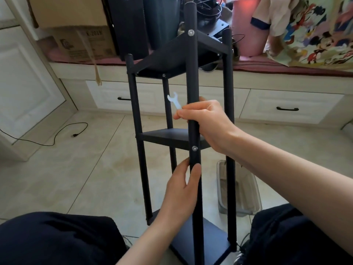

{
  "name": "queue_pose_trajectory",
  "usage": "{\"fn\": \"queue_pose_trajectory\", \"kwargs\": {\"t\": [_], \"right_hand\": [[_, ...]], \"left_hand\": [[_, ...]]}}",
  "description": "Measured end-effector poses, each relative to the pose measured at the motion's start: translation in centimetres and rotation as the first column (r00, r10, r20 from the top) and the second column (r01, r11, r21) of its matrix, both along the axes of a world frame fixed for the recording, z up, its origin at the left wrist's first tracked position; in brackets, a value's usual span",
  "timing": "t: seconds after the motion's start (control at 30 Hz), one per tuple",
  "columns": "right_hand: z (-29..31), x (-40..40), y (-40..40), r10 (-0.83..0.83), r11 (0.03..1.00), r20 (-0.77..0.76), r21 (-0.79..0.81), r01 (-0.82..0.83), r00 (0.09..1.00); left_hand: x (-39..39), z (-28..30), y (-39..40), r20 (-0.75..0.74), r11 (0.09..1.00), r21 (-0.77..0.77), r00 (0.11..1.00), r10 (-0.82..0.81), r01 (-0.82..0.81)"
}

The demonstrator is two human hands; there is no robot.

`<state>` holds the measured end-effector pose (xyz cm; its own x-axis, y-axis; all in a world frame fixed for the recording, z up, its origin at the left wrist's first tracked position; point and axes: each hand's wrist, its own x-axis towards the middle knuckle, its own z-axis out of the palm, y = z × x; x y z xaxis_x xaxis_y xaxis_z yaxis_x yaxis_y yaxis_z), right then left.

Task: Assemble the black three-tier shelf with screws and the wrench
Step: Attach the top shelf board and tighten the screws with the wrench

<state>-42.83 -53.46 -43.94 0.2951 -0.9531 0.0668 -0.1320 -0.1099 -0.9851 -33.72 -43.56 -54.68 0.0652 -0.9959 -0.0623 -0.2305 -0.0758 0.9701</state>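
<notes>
Clearly my right hand clasps the shelf's stiff near post plus wrench (light plastic), left hand gripping lower, where it steadies best.

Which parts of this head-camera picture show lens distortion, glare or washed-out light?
Head view: the wide lens bends straight lines, so the cabinet door leans at the left edge; daylight washes out the pink bin near the top; the white wrench is overexposed and soft; the shelf stays mostly sharp.
</notes>
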Motion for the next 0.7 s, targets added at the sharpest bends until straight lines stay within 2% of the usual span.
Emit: {"fn": "queue_pose_trajectory", "kwargs": {"t": [0.17, 0.4, 0.57, 0.7], "right_hand": [[-0.1, 1.3, -0.4, 0.029, 0.999, -0.05, -0.032, -0.03, 0.998], [0.1, 1.6, -0.9, 0.014, 0.99, -0.127, -0.135, -0.031, 0.992], [-0.2, 1.9, -0.8, -0.004, 0.982, -0.226, -0.184, -0.039, 0.974], [0.5, 2.2, -0.5, 0.084, 0.976, -0.294, -0.17, -0.139, 0.952]], "left_hand": [[-0.2, 0.2, 0.2, -0.081, 0.991, -0.034, 0.989, 0.125, -0.128], [-0.7, -0.3, 0.7, -0.029, 0.984, -0.052, 0.985, 0.17, -0.171], [-0.3, -0.6, 0.9, -0.145, 0.972, -0.039, 0.964, 0.223, -0.23], [0.2, -1.7, 1.3, -0.074, 0.924, -0.141, 0.934, 0.349, -0.356]]}}
